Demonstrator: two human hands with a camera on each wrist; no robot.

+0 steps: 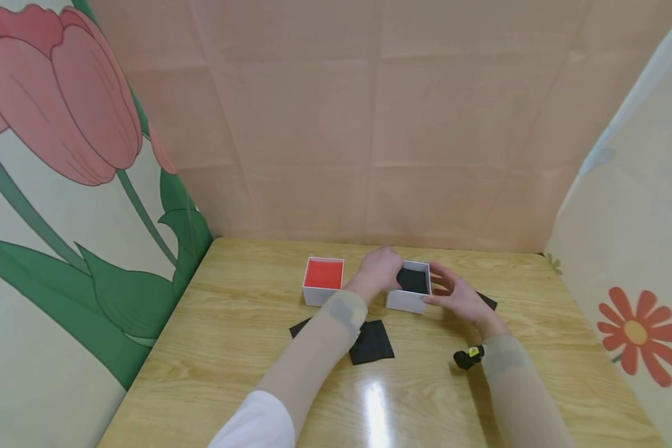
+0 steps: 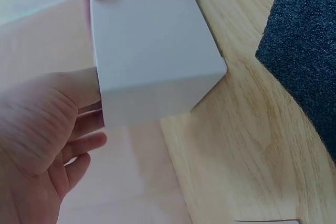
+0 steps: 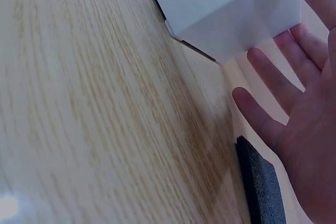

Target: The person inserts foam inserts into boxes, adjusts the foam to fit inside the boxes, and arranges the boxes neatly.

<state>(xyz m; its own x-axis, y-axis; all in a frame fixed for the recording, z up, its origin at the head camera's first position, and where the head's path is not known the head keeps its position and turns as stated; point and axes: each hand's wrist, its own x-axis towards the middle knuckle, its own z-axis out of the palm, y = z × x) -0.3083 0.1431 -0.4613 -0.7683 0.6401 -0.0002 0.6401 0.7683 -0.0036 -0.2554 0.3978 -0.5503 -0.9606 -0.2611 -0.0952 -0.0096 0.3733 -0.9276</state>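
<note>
A white open-topped box (image 1: 406,302) stands on the table with a black square piece (image 1: 413,280) inside. My right hand (image 1: 456,292) holds its right side, with the thumb at the front and the fingers spread along the side, as the right wrist view shows. My left hand (image 1: 378,270) is over its left rim. In the left wrist view, the thumb and a finger of that hand reach in past the rim of the box (image 2: 152,40), and the other fingers bend outside it. Their tips inside are hidden, so I cannot tell whether they grip the black piece.
Left of my left hand stands a second white box (image 1: 322,296) with a red piece (image 1: 323,274) in it. A black foam-like square (image 1: 372,342) lies in front, with another dark corner (image 1: 298,326) beyond my forearm. One more black piece (image 3: 260,182) lies by my right hand.
</note>
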